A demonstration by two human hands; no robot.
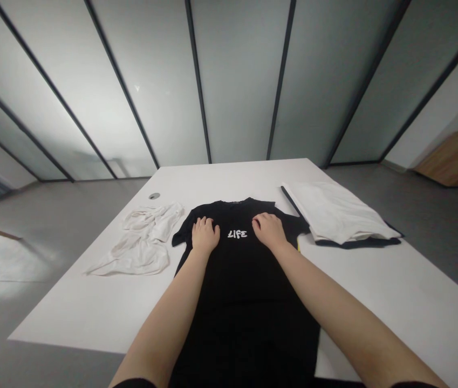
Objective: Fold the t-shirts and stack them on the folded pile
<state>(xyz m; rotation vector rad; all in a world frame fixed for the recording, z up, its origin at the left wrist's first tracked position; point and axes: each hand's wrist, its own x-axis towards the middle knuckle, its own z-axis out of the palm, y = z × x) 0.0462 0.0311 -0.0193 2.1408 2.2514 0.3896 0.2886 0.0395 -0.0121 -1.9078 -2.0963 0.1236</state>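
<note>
A black T-shirt (245,291) with the white word "LIFE" on its chest lies flat on the white table (394,291), collar away from me. My left hand (204,234) rests palm down on the chest, left of the lettering, fingers stretched out. My right hand (268,229) lies flat on the chest to the right of the lettering, fingers also extended. Neither hand holds anything. A sliver of yellow shows at the shirt's right edge, under the sleeve.
A crumpled white garment (143,242) lies left of the black shirt. A stack of folded clothes, white on top (334,213) with dark cloth beneath, sits at the right. A small round grommet (154,195) is at the table's far left. Glass wall panels stand behind.
</note>
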